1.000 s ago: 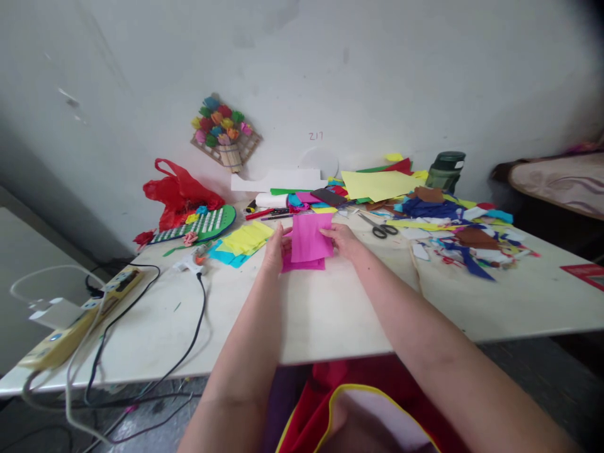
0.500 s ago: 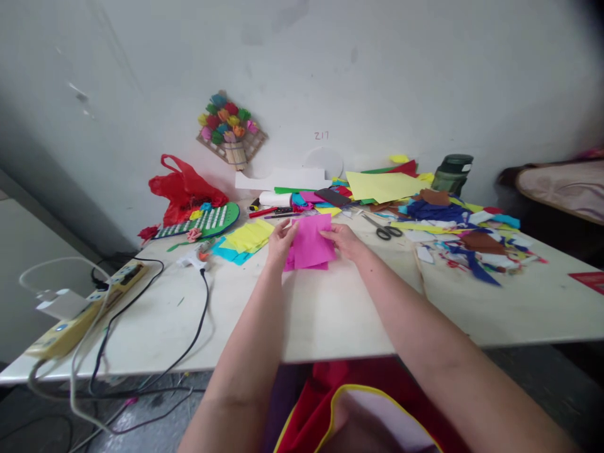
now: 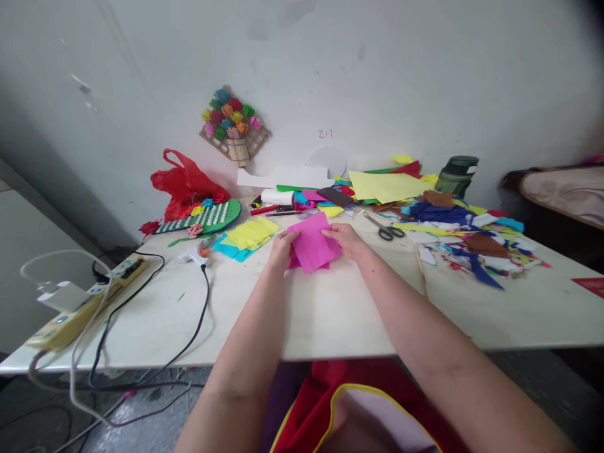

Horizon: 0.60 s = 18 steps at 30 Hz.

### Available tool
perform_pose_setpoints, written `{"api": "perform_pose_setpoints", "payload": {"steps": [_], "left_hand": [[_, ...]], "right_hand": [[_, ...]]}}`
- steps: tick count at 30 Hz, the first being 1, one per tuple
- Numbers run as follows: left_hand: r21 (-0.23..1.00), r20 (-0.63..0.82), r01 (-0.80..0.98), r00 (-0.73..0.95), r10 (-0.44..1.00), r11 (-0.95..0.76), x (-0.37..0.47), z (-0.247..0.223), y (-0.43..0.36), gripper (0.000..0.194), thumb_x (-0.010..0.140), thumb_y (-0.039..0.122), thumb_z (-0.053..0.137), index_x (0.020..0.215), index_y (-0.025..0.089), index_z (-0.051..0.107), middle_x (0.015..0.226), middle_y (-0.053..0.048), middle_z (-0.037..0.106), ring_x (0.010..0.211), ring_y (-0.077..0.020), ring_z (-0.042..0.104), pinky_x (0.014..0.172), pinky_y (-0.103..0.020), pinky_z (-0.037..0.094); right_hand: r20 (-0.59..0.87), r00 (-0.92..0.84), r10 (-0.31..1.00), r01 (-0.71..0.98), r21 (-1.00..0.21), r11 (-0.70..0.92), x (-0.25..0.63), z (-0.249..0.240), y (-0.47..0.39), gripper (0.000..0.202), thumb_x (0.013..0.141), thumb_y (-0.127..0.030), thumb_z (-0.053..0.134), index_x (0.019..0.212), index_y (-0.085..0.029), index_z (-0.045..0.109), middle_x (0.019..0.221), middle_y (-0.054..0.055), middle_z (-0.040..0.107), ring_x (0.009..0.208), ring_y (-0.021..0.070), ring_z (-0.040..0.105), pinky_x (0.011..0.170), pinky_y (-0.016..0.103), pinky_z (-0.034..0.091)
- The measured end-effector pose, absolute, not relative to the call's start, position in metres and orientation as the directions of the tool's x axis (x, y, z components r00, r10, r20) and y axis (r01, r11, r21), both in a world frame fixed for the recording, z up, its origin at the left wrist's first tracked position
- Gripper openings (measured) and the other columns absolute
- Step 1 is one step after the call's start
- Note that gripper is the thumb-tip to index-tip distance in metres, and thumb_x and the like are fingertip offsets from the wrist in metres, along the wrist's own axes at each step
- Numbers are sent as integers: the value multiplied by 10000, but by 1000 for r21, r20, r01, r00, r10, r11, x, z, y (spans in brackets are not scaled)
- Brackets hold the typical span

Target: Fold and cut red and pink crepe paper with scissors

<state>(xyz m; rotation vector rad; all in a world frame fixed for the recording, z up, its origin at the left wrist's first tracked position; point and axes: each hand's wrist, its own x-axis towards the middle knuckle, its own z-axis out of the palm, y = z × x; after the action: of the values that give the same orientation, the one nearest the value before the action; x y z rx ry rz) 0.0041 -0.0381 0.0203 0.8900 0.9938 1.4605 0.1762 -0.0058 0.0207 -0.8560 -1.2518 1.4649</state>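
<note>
A pink sheet of paper [image 3: 313,244] is held between my two hands over the middle of the table. More pink paper lies beneath it, its edges showing at the lower side. My left hand [image 3: 282,246] pinches the sheet at its left edge, thumb on top. At the opposite edge my right hand [image 3: 344,238] pinches it between thumb and fingers. Left of my hands lie yellow paper pieces [image 3: 253,233] on blue paper pieces [image 3: 231,250]. Black-handled scissors [image 3: 389,233] rest to the right, beyond my right hand.
At left are a glue gun [image 3: 195,255] with its cord, a power strip [image 3: 85,308], a red plastic bag [image 3: 184,185] and a green decorated board [image 3: 221,217]. Paper scraps [image 3: 486,245] are heaped at right, with a dark green bottle [image 3: 457,175] behind. A thin stick [image 3: 421,270] lies nearer.
The held pink sheet has turned, its lower end swinging right. Both hands keep their grip at its sides, and the camera view has shifted slightly.
</note>
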Motion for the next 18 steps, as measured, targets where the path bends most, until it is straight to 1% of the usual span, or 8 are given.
{"api": "perform_pose_setpoints", "payload": {"steps": [2, 4, 5, 8, 10, 14, 16, 18], "left_hand": [[923, -69, -385, -124, 990, 16, -1, 22, -37, 365, 599, 495, 637, 703, 149, 588, 563, -24, 587, 513, -147, 559, 513, -272, 443], [927, -58, -375, -107, 993, 14, -7, 26, -37, 459, 620, 584, 577, 732, 140, 609, 573, -38, 591, 517, -150, 562, 501, -269, 431], [938, -35, -347, -104, 994, -4, -10, 27, -38, 489, 616, 595, 578, 770, 134, 622, 576, -39, 590, 511, -144, 557, 490, -260, 420], [970, 87, -219, -110, 990, -109, -15, 31, -42, 480, 587, 532, 652, 843, 127, 636, 596, -25, 591, 494, -111, 532, 462, -223, 379], [976, 145, -157, -56, 988, -153, -14, 32, -45, 427, 564, 463, 700, 823, 130, 635, 630, -23, 604, 508, -103, 530, 468, -215, 377], [987, 126, -113, 79, 989, -116, -11, 32, -50, 321, 532, 386, 741, 661, 141, 578, 555, 2, 565, 446, -86, 484, 444, -218, 367], [986, 122, -125, 94, 988, -110, -10, 31, -51, 315, 524, 367, 747, 619, 147, 542, 524, 17, 539, 419, -75, 463, 428, -211, 361], [983, 125, -150, 101, 987, -109, -9, 31, -51, 314, 521, 350, 752, 617, 149, 530, 529, 20, 541, 419, -72, 468, 427, -205, 370]], "right_hand": [[59, -283, 957, -218, -976, -4, 176, 21, -6, 230, 505, -273, 752, 660, -150, 635, 545, -14, 622, 502, 113, 559, 515, 225, 439], [32, -313, 949, -197, -980, -32, 176, 21, -7, 221, 512, -271, 749, 659, -148, 638, 572, -5, 636, 506, 113, 563, 508, 222, 437], [22, -330, 944, -184, -982, -42, 176, 21, -7, 215, 520, -269, 745, 663, -148, 641, 588, 0, 643, 510, 114, 566, 509, 222, 438], [3, -380, 925, -148, -987, -58, 176, 20, -9, 211, 544, -263, 735, 700, -145, 656, 626, 13, 658, 530, 119, 578, 528, 230, 449], [-1, -413, 911, -132, -989, -61, 176, 21, -11, 216, 550, -255, 734, 721, -143, 664, 640, 19, 662, 541, 122, 582, 540, 233, 453], [12, -469, 883, -125, -991, -53, 176, 24, -14, 214, 561, -252, 730, 733, -143, 666, 663, 24, 668, 555, 124, 583, 553, 236, 453], [17, -475, 880, -124, -991, -48, 176, 26, -15, 215, 570, -261, 725, 743, -147, 666, 679, 23, 671, 563, 126, 585, 558, 237, 453], [17, -462, 887, -116, -992, -41, 177, 26, -15, 211, 581, -269, 717, 749, -151, 666, 681, 18, 670, 564, 124, 584, 556, 231, 450]]}}
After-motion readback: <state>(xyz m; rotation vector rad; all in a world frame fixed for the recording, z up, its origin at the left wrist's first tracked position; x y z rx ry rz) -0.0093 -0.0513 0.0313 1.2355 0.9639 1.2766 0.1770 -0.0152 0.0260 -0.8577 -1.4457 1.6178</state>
